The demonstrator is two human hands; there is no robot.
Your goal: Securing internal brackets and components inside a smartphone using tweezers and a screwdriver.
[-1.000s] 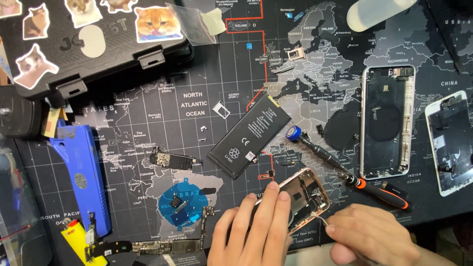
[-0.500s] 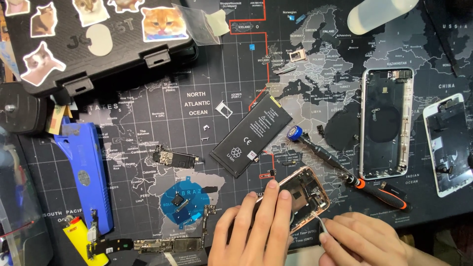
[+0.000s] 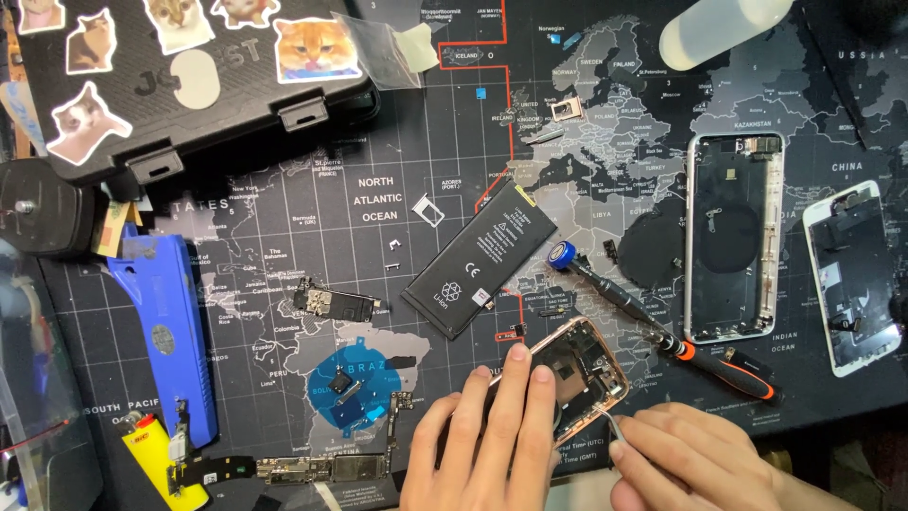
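My left hand (image 3: 487,440) lies flat with spread fingers on a rose-gold phone housing (image 3: 586,364) at the bottom middle of the mat, pressing it down. My right hand (image 3: 695,464) is beside it at the bottom right, its fingers pinched on thin metal tweezers (image 3: 617,428) whose tip points at the housing's lower edge. A black phone battery (image 3: 480,258) lies just above the housing. A screwdriver (image 3: 662,326) with a blue cap and an orange-black tip end lies to the housing's right.
A black world-map mat (image 3: 378,203) covers the table. Second open housing (image 3: 736,251) and a screen panel (image 3: 853,277) right. Blue tool (image 3: 163,326), yellow lighter (image 3: 165,464), circuit boards (image 3: 331,305) and blue disc (image 3: 348,390) left. Black stickered case (image 3: 180,76) top left, white bottle (image 3: 724,28) top.
The view has shifted slightly. My right hand has crept a little left toward the housing with the tweezers; my left hand stays on the housing.
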